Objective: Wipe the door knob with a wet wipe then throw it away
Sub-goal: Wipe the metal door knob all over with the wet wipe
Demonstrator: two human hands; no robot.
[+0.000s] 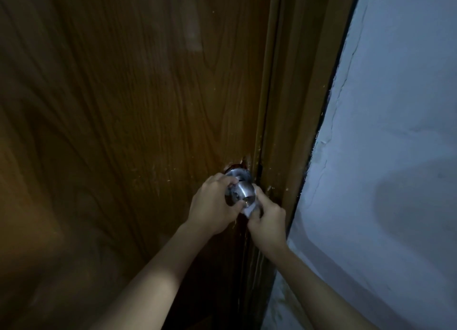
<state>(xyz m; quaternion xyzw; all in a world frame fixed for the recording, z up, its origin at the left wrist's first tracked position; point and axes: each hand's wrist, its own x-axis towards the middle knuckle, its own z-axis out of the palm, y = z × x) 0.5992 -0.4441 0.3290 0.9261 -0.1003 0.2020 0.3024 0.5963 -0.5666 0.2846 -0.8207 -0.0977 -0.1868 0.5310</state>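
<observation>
A round silver door knob (243, 192) sticks out of a brown wooden door (138, 102), close to the door's right edge. My left hand (212, 206) grips the knob from the left, fingers curled over its top and thumb under it. My right hand (268, 218) holds a small white wet wipe (250, 210) pressed against the knob's lower right side. Most of the wipe is hidden inside my fingers.
The brown door frame (294, 122) runs right beside the knob. A pale, cracked wall (385, 137) fills the right side of the view. The scene is dim.
</observation>
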